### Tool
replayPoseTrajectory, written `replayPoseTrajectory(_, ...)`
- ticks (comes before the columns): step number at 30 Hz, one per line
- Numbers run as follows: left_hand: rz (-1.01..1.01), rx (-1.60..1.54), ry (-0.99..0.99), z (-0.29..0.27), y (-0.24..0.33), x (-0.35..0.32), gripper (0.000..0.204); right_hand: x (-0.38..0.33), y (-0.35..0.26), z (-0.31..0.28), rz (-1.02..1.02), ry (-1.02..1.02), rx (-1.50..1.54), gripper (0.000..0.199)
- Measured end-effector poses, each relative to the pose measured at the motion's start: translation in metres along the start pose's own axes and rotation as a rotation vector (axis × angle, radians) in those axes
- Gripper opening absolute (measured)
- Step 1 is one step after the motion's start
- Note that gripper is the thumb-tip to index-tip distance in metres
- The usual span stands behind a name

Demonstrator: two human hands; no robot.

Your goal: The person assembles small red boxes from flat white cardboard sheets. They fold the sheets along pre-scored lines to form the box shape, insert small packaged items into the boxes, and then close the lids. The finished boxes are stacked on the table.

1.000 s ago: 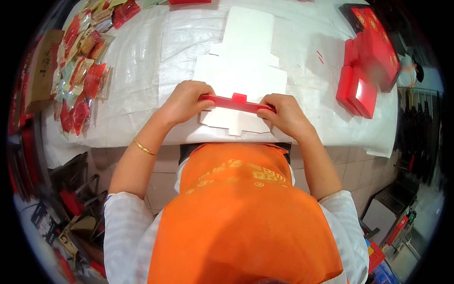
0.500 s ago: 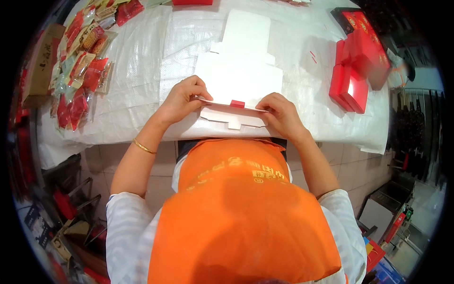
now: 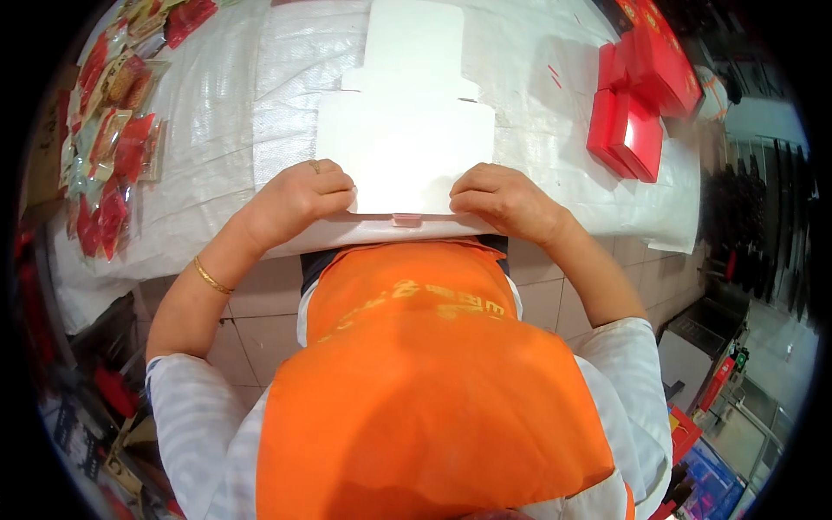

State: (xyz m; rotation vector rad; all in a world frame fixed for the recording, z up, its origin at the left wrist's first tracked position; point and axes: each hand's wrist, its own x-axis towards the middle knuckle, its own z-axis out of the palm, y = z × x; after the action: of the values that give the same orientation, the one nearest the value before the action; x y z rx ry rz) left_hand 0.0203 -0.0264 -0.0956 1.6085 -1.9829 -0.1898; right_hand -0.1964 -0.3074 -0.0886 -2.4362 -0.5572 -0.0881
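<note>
A flat, unfolded cardboard box blank (image 3: 403, 143), white on its upper face, lies along the table before me with its narrower panel pointing away. My left hand (image 3: 305, 198) is closed on its near left corner, thumb and fingers pinched together. At the near right corner my right hand (image 3: 507, 201) pinches the board in the same way. Between the hands a small pinkish-red tab (image 3: 406, 220) sticks out at the near edge. The underside of the board is hidden.
Several red boxes (image 3: 628, 130) are stacked at the right of the white-sheeted table (image 3: 212, 130). Clear packets of red and brown food (image 3: 113, 147) lie heaped at the left, beside a brown carton (image 3: 45, 165). The table's front edge runs close to my orange apron.
The near flap with its notched edge has gone out of sight under the board. Both hands have shifted a little nearer, and the red tab now sits lower at the front edge.
</note>
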Motion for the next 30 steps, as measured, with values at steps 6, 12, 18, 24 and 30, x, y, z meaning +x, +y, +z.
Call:
replayPoseTrajectory(6,0.161,0.08,-0.198,-0.006,-0.007,0.009,0.005,0.018,-0.002,-0.016,-0.074,-0.232,-0.108,0.012)
replayPoseTrajectory(12,0.116,0.045,-0.424,-0.017,-0.004,0.032,0.008,0.052,-0.011,-0.022,0.007,-0.468,-0.094,0.004)
replayPoseTrajectory(18,0.057,0.043,-0.523,-0.018,0.001,0.05,0.007,0.075,-0.018,-0.013,0.041,-0.676,-0.247,0.008)
replayPoseTrajectory(24,0.086,0.093,-0.568,-0.014,0.0,0.054,0.004,0.075,-0.017,-0.01,0.045,-0.696,-0.255,0.009)
replayPoseTrajectory(30,-0.108,-0.058,-0.449,-0.016,0.003,0.046,0.002,0.061,-0.021,-0.018,0.11,-0.591,-0.172,0.006)
